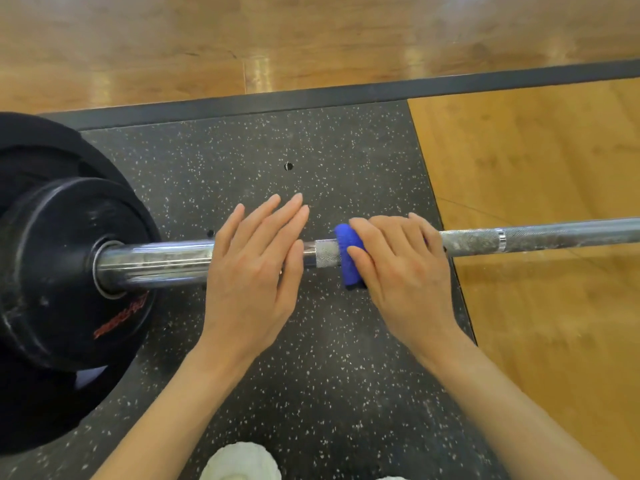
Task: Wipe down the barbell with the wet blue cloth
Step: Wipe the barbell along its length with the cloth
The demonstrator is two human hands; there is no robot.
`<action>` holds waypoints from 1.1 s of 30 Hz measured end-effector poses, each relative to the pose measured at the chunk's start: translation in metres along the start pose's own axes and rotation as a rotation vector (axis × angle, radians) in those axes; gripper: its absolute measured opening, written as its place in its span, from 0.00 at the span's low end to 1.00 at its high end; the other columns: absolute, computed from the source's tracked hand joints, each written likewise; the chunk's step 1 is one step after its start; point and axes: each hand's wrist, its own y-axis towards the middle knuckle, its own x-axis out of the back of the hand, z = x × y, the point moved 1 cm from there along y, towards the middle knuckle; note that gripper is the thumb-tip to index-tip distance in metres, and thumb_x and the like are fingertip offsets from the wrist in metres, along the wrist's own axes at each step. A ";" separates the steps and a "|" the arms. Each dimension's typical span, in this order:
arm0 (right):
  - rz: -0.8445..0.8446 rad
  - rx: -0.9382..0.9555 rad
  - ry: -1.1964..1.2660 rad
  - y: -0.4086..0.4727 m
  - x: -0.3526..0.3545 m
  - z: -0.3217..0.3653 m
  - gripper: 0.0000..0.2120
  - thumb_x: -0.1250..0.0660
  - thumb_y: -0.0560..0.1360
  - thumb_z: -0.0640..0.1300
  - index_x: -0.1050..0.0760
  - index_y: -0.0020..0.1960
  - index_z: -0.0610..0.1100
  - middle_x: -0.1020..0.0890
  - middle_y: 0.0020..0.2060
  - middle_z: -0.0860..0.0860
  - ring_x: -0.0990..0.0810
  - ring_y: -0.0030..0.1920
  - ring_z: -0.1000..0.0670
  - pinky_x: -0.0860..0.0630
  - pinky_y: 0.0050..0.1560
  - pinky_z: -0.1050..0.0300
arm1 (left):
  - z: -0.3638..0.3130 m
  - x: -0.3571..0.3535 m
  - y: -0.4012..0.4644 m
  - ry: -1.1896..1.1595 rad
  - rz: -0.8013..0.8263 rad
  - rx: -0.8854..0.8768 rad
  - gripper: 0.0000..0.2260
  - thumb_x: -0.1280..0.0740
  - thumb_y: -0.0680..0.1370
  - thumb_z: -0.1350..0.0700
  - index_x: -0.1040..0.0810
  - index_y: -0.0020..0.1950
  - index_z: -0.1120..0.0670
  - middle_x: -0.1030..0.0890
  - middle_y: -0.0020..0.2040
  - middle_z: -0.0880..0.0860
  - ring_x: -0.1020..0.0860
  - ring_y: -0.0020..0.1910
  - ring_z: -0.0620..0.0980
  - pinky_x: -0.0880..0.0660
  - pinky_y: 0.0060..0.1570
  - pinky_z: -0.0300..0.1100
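The floor point(311, 36) far past the hands is shiny wood, yellow-brown. Under the hands lies a dark mat point(242, 161) with lots of little white specks. A dark strip point(346, 93) runs along the far edge of the mat. To the right of the right hand there is a flat wood panel point(536, 161).

A long metal barbell point(554, 235) goes from side to side across the mat. Big black weight plates point(59, 271) sit on its end, to the left of the left hand.

The left hand point(252, 271) is flat. Its fingers are straight and close together, pointing away from the person. The palm lies over the thick, shiny part of the bar. It does not hold anything.

The right hand point(401, 268) is just beside the left hand, on the thin, rough part of the bar. Its fingers bend over the bar and press on the blue cloth point(348, 258). The cloth is wrapped around the bar, under this hand. Part of it sticks out on the side nearest the left hand.

Near the person, below the arms, two white shoes point(240, 462) peek in.
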 end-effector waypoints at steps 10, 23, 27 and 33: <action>-0.053 0.032 -0.036 0.003 -0.004 -0.004 0.19 0.47 0.87 0.49 0.20 0.61 0.41 0.19 0.52 0.47 0.22 0.52 0.42 0.30 0.58 0.46 | 0.013 -0.011 0.008 0.072 -0.124 -0.050 0.18 0.46 0.86 0.55 0.20 0.68 0.55 0.21 0.68 0.50 0.23 0.68 0.51 0.35 0.73 0.50; -0.111 -0.085 -0.040 0.021 -0.034 0.004 0.19 0.45 0.86 0.49 0.22 0.67 0.42 0.20 0.62 0.46 0.26 0.65 0.42 0.35 0.72 0.41 | 0.026 -0.013 0.054 0.035 -0.020 0.053 0.17 0.45 0.84 0.55 0.15 0.58 0.52 0.16 0.59 0.46 0.22 0.56 0.43 0.32 0.64 0.43; -0.115 0.104 -0.025 0.037 -0.043 -0.005 0.18 0.44 0.87 0.49 0.23 0.69 0.43 0.19 0.62 0.46 0.26 0.65 0.44 0.35 0.72 0.45 | 0.034 -0.013 0.072 0.020 0.064 0.104 0.19 0.47 0.84 0.52 0.15 0.57 0.50 0.16 0.58 0.43 0.21 0.53 0.45 0.31 0.52 0.41; -0.166 -0.083 0.013 0.048 -0.044 -0.018 0.19 0.47 0.87 0.49 0.22 0.67 0.42 0.19 0.61 0.45 0.28 0.64 0.42 0.33 0.69 0.41 | 0.041 -0.019 0.096 -0.017 0.003 0.082 0.18 0.45 0.85 0.53 0.15 0.59 0.49 0.15 0.58 0.44 0.18 0.56 0.48 0.30 0.59 0.45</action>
